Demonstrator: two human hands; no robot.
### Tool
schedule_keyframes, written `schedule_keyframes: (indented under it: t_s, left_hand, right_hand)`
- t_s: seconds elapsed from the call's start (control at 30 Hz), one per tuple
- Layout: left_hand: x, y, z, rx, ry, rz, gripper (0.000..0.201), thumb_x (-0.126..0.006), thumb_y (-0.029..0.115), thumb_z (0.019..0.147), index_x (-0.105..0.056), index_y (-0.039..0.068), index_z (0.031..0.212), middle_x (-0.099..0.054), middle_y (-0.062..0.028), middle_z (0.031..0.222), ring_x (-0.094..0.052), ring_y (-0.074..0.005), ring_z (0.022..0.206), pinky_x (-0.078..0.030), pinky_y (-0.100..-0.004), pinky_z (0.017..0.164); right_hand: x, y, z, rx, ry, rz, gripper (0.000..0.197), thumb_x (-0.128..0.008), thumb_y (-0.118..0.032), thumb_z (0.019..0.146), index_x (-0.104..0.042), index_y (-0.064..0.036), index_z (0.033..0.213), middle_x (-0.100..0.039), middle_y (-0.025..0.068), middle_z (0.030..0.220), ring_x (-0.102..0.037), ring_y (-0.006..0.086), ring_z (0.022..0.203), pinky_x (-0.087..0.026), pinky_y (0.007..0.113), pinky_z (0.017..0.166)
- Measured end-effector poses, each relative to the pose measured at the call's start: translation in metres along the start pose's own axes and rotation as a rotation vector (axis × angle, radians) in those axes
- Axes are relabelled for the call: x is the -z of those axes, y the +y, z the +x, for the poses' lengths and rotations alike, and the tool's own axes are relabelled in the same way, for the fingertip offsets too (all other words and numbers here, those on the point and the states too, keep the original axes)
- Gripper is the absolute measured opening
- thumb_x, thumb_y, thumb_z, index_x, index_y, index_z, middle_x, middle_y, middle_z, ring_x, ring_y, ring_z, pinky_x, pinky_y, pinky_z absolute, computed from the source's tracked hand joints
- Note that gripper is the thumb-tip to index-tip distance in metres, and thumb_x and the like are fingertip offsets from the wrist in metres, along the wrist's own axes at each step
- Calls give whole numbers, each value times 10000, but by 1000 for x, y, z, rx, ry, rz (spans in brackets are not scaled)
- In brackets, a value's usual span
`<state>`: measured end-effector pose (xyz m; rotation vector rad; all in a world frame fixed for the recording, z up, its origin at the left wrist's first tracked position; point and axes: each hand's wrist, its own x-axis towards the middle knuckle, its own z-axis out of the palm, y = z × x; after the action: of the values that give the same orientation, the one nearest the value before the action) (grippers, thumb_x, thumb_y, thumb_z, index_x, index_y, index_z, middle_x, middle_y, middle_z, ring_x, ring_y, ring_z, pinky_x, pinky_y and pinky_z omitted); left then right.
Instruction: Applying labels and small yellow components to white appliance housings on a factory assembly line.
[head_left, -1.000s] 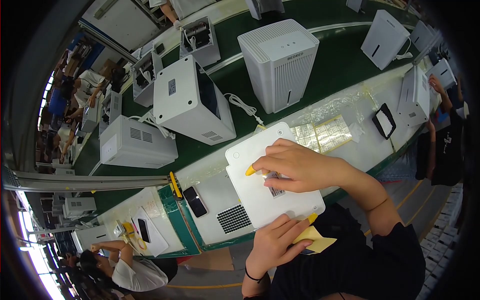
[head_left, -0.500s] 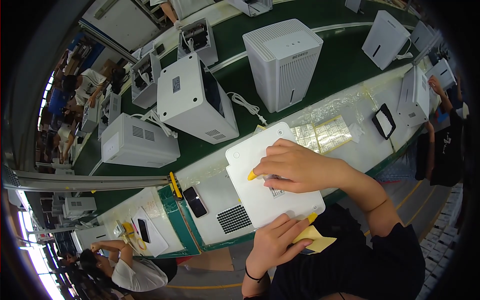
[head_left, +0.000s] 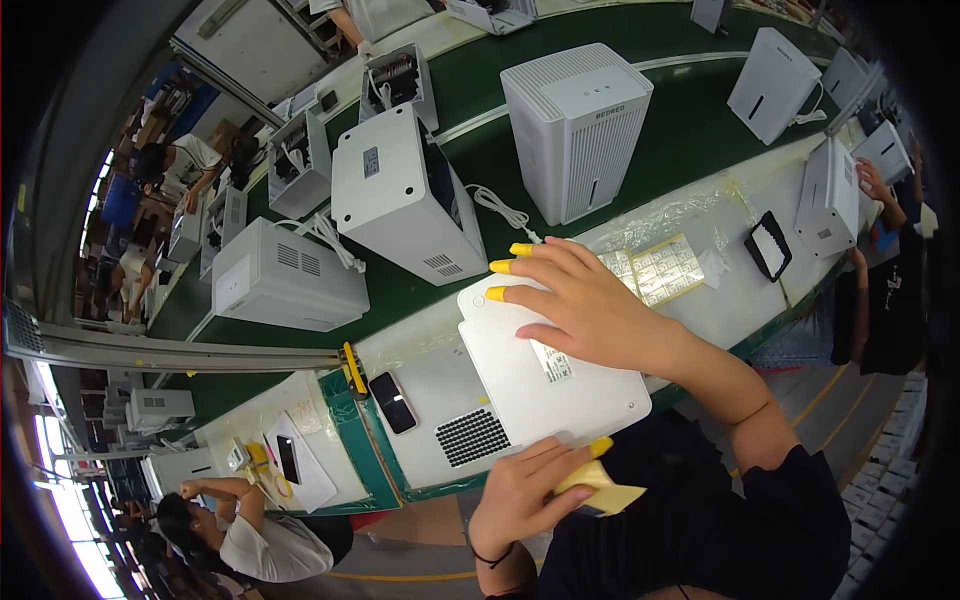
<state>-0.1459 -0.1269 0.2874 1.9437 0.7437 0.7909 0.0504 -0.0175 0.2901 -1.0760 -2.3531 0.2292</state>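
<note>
A white appliance (head_left: pixel 520 385) lies before me with its flat face up, a printed label (head_left: pixel 553 362) stuck on it. My right hand (head_left: pixel 585 310) reaches across its far part, fingers stretched and apart. Yellow finger covers sit on several of its fingertips. At the near edge of the appliance, my left hand (head_left: pixel 530 495) pinches a folded yellow paper sheet (head_left: pixel 605 492) between thumb and finger. That hand also wears a yellow finger cover. Whether its other fingers touch the appliance I cannot tell.
Beside the appliance lie a phone (head_left: pixel 392 403), a sheet of round black pads (head_left: pixel 472 438), a label sheet (head_left: pixel 668 270) and a black frame (head_left: pixel 768 245). White appliances (head_left: pixel 580 130) stand on the green conveyor (head_left: pixel 470 150) beyond. Co-workers sit at left and right.
My right hand has lifted from the label and moved to the far edge, fingers spreading. My left hand has shifted slightly left and nearer with the yellow paper. The conveyor's appliances have shifted slightly right.
</note>
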Motion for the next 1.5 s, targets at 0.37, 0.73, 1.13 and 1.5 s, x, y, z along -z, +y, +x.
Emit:
schedule_keyframes:
  t_s: [0.37, 0.73, 1.13, 1.5]
  left_hand:
    - [75, -186, -146, 786, 917, -358, 344, -452, 339, 997, -616, 37, 1000, -651, -47, 804, -588, -87, 626, -468, -227, 563]
    - [66, -286, -112, 548, 1005, 733, 361, -552, 178, 916, -523, -50, 1194, -568, -198, 1141, -497, -379, 1080, -396, -435, 915]
    - [-133, -248, -161, 532, 253, 425, 326, -523, -37, 822, -521, -44, 1147, -597, -196, 1010, -571, -351, 943, -477, -424, 789]
    - [-128, -260, -157, 398, 335, 514, 331, -542, -16, 749, -549, 3, 1080, -575, -138, 880, -540, -315, 874, -432, -413, 746]
  right_hand:
    - [37, -75, -39, 203, -130, 949, 117, -675, -39, 806, -613, 4, 895, -603, 83, 862, -620, 270, 797, -507, 368, 724]
    - [-192, -65, -153, -347, -567, 461, 301, -600, -221, 888, -604, -56, 1139, -622, 135, 1080, -608, 296, 971, -479, 368, 854]
    - [-265, -60, -182, -578, -41, 836, 378, -586, -228, 906, -538, -54, 1238, -593, 134, 1173, -592, 281, 1038, -473, 378, 894]
    - [-261, -62, -170, -575, -151, 669, 403, -559, -224, 928, -498, -51, 1287, -567, 122, 1236, -572, 255, 1089, -462, 374, 927]
